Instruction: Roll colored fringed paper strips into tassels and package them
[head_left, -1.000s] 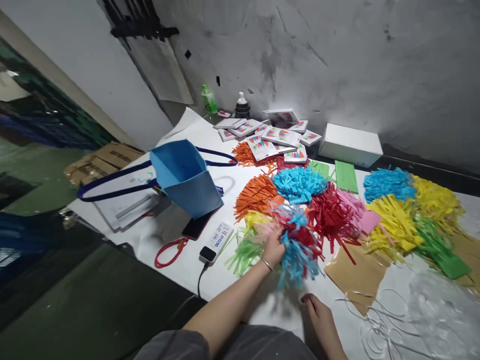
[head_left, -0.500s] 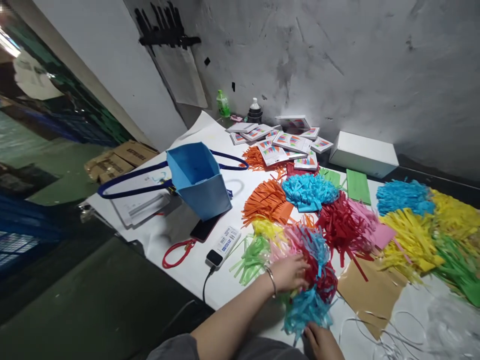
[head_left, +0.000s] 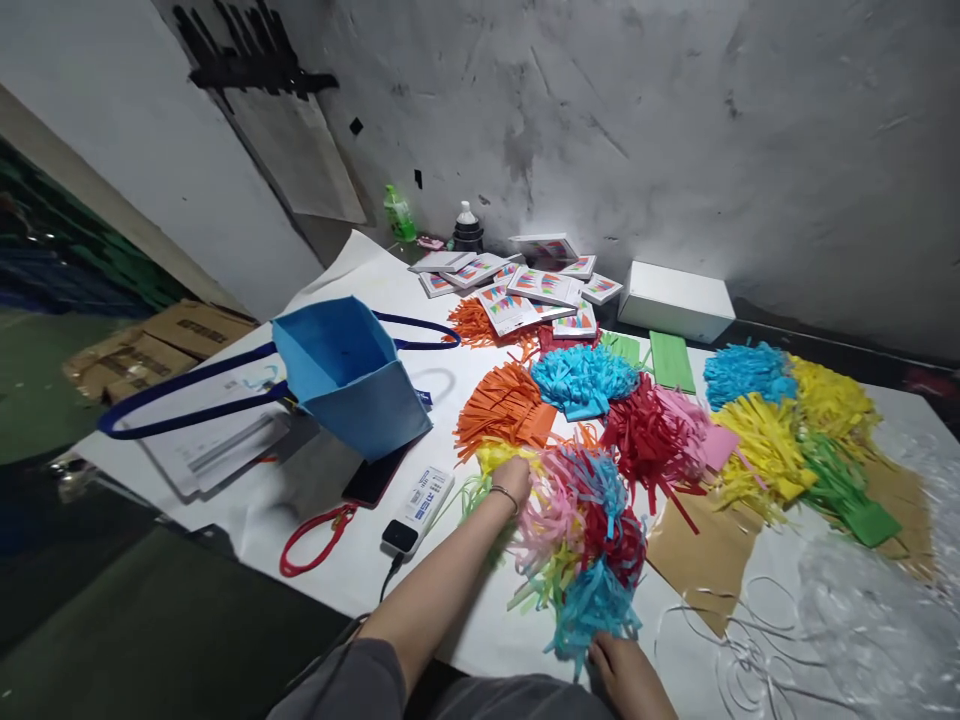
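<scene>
A bundle of tissue-paper tassels in several colours lies at the table's near side. Over its yellow tassel (head_left: 491, 455) is my left hand (head_left: 513, 482), back up and wearing a bracelet; the fingers are turned down and hidden, so I cannot tell whether they grip. My right hand (head_left: 619, 660) pinches the edge of the near blue tassel (head_left: 596, 608), thumb on top. Between the hands lie a pink tassel (head_left: 544, 525) and a dark red tassel (head_left: 619, 540). Pale green strips (head_left: 472, 495) show beside my left wrist.
Left stand a blue bag (head_left: 360, 390) with navy handles, a phone (head_left: 375, 478), a red strap (head_left: 319, 540) and a white device (head_left: 418, 510) on a cable. Behind are orange tassels (head_left: 502, 405), printed boxes (head_left: 544, 287) and a white box (head_left: 679, 300). Right lies clear plastic (head_left: 862, 610).
My left hand has moved from the red tassel, away and to the left, onto the yellow one. My right hand stays at the blue tassel. The view has shifted to the right.
</scene>
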